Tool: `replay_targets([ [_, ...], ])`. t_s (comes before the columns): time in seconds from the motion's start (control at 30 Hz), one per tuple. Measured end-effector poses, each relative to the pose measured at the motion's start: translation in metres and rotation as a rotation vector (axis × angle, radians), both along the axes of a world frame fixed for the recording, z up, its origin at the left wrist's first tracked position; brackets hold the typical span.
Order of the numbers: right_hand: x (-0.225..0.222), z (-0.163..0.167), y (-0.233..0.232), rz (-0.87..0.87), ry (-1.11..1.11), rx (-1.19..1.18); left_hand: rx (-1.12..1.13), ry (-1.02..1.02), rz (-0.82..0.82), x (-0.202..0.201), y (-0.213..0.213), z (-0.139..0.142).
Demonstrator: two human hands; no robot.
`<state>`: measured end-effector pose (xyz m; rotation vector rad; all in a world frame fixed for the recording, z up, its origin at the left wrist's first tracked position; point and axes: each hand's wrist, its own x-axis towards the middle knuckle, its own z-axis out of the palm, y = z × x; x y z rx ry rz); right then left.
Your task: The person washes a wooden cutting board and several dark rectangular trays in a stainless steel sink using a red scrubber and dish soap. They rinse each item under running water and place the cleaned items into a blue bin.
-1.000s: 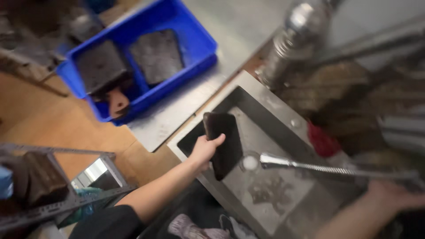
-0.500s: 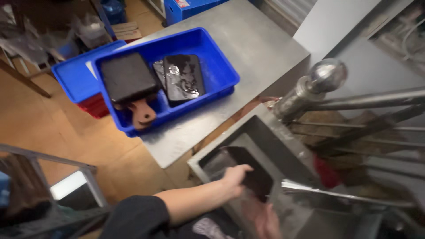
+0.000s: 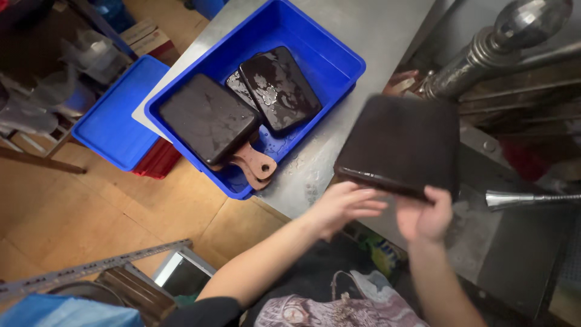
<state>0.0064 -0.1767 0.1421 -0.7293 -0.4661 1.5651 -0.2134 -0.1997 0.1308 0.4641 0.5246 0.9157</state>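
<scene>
I hold a dark, wet rectangular board (image 3: 402, 142) flat above the edge of the steel counter, between the sink and the blue tub. My left hand (image 3: 342, 206) grips its near left edge and my right hand (image 3: 426, 215) grips its near right edge. The blue plastic tub (image 3: 339, 45) sits on the counter to the left. Inside it lie a dark serving board with a wooden handle (image 3: 209, 121) and a dark wet tray (image 3: 280, 88) stacked on another.
A steel sink (image 3: 514, 242) lies at the right with a metal spray nozzle (image 3: 514, 198) over it and a large metal tap column (image 3: 514, 30) behind. A blue lid (image 3: 115, 115) rests lower left of the counter. A wire rack (image 3: 91, 266) stands at bottom left.
The dark board has come up out of the sink and moved left over the counter edge. My right hand has joined my left on it. The view has swung towards the blue tub.
</scene>
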Motion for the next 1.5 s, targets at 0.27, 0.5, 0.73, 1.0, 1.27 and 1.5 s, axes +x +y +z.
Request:
replay_targets([
  [0.27,-0.032,-0.077,0.137,0.125,0.088,-0.087,-0.090,0.609,0.561,-0.165,0.009,-0.040],
  [0.5,-0.068,-0.110,0.158,-0.006,-0.054,-0.254,0.112,0.874,0.565,-0.280,0.058,-0.041],
  [0.73,-0.089,-0.104,0.162,-0.519,-0.093,-0.305,0.521,1.246,0.404,-0.385,0.221,-0.068],
  [1.0,-0.147,-0.123,0.147,-0.464,-0.381,-0.537,0.602,1.685,0.057,-0.370,0.382,-0.117],
  [1.27,-0.151,-0.118,0.129,-0.636,-0.583,-0.363,0.230,1.901,-0.353,-0.366,0.419,-0.138],
  [1.5,-0.186,-0.055,0.106,-0.815,-0.644,-0.372,0.230,1.277,-0.324,-0.377,0.454,-0.116],
])
